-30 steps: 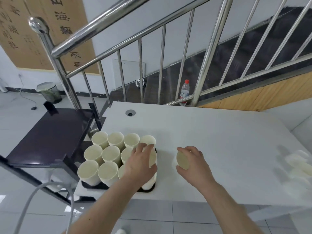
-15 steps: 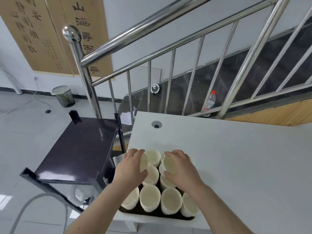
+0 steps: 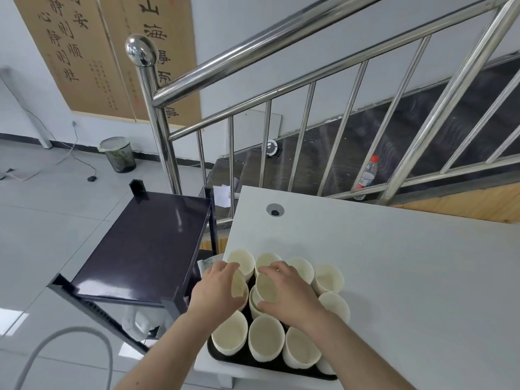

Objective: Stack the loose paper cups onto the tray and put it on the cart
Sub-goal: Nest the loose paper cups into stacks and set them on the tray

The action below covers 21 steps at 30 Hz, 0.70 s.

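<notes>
Left hand (image 3: 218, 291): over the tray's 9 o'clock side, fingers curled round a cup (image 3: 238, 285).
Right hand (image 3: 289, 294): grasps a second cup (image 3: 266, 288) above the tray's centre.
Cups (image 3: 264, 340): upright in rows on the tray.
Tray (image 3: 253, 361): black, on the table (image 3: 408, 277) at its 7 o'clock corner.
Cart (image 3: 146, 243): dark, at 10 o'clock from the tray, just beside the table.
</notes>
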{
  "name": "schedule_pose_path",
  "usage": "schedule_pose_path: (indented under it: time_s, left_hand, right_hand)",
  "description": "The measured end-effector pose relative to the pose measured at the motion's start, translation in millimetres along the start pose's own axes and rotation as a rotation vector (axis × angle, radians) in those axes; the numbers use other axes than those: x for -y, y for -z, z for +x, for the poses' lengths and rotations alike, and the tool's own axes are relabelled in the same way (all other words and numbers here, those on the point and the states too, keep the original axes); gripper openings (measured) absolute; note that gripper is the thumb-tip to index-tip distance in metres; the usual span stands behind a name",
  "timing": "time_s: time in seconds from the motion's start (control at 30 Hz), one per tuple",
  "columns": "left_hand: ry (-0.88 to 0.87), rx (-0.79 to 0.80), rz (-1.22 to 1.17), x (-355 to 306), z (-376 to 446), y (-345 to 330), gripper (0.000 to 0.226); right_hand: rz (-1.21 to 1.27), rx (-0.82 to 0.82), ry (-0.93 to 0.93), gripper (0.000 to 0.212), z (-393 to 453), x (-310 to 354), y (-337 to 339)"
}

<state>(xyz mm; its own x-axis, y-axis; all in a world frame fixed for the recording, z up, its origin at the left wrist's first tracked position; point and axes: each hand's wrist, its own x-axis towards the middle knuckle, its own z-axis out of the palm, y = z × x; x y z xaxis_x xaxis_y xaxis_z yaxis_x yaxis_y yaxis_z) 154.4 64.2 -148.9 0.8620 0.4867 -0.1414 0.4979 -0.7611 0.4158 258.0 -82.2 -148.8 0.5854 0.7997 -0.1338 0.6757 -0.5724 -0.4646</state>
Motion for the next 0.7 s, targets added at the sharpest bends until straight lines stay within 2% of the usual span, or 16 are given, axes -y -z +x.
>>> schedule_pose_path:
  time_s: [0.17, 0.7]
  left_hand:
    - [0.005, 0.036, 0.008, 9, 3, -12, 0.073]
    - [0.02, 0.039, 0.057, 17, 5, -26, 0.049]
  right_hand:
    - [-0.032, 0.041, -0.032, 0.072, 3, -1, -15]
    - [-0.061, -0.041, -0.09, 0.063, 7, -9, -35]
